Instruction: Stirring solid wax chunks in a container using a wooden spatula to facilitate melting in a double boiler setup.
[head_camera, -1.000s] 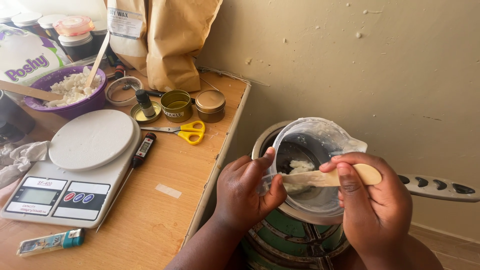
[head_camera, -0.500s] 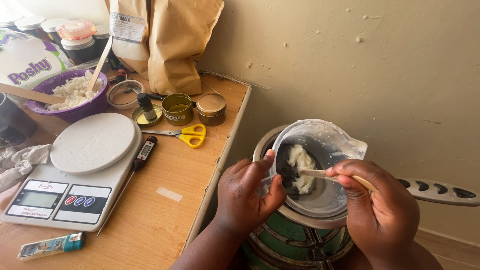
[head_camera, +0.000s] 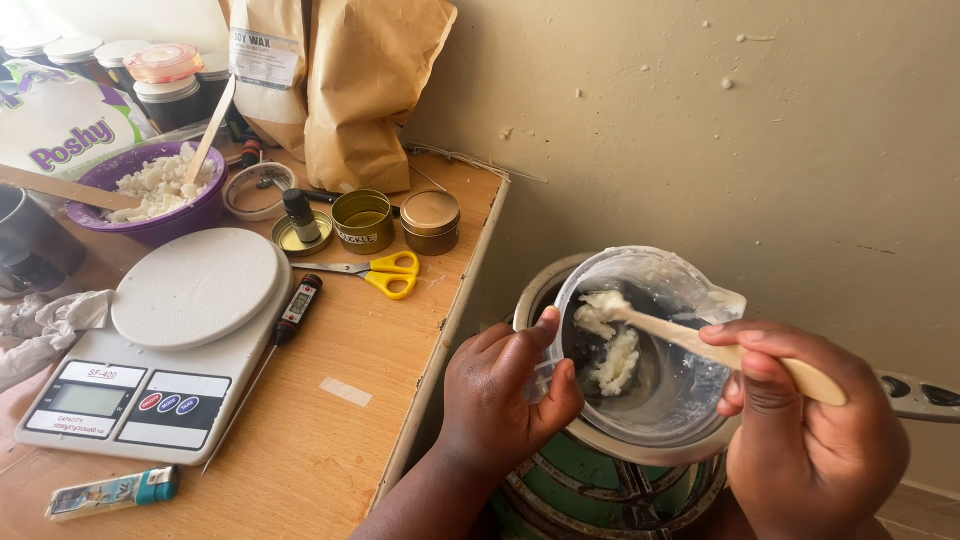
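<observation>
While the left hand (head_camera: 505, 395) keeps its grip closed on the near rim of the clear plastic jug (head_camera: 650, 345), steadying it over the metal pot (head_camera: 600, 440), the right hand (head_camera: 810, 430) has drawn back toward four o'clock, its grip wrapped tight around the wooden stick (head_camera: 720, 350). The stick's tip now reaches up to ten o'clock inside the jug, and the white wax (head_camera: 612, 350), a second ago a single lump low in the jug, lies spread in two clumps along the left wall. At nine o'clock on the wooden surface (head_camera: 350, 400) stand a kitchen scale (head_camera: 160, 345), yellow scissors (head_camera: 375, 270) and a purple bowl (head_camera: 160, 195).
</observation>
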